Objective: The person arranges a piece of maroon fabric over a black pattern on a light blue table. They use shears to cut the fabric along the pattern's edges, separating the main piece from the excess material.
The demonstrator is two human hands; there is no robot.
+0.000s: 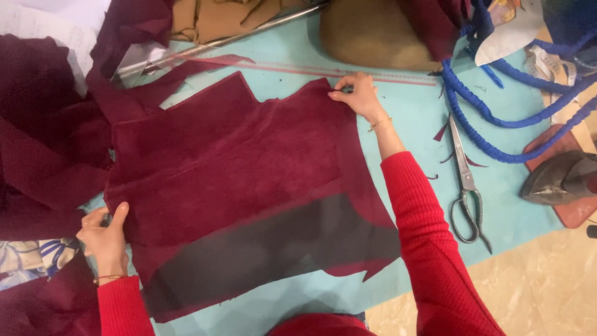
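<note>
We cannot see the fingertips of the left hand (106,239), which are tucked under the edge of the maroon cloth (242,180), and a dark sheer layer (273,249) covers the cloth's lower part. The heap of maroon fabric (43,137) runs off the left edge, the iron (563,177) and the blue cord (516,93) off the right, and the tan fabric (373,31) off the top. The cloth and our own sleeves hide much of the counter (410,106).
</note>
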